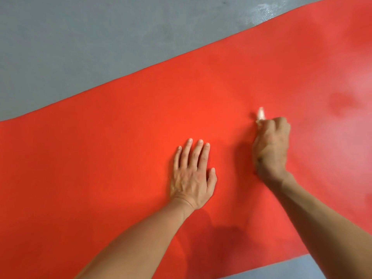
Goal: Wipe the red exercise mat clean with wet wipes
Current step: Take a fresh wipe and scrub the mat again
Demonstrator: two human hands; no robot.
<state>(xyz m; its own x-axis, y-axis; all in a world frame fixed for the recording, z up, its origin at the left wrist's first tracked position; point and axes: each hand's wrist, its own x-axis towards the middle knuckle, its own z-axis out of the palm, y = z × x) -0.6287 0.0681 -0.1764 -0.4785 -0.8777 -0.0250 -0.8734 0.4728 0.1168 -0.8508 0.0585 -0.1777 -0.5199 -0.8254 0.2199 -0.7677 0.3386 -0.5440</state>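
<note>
The red exercise mat [120,127] lies flat across the whole view, running from lower left to upper right. My left hand [192,174] rests flat on the mat near its middle, fingers straight and spread a little. To its right, my right hand [270,148] is curled into a fist on the mat and grips a crumpled white wet wipe [260,114], of which only a small tip pokes out beyond the knuckles. The mat's right part looks paler and shiny.
Grey floor [80,47] shows beyond the mat's far edge, with a shiny patch [263,11] at the top right. A small strip of grey floor [302,266] also shows at the mat's near edge, bottom right.
</note>
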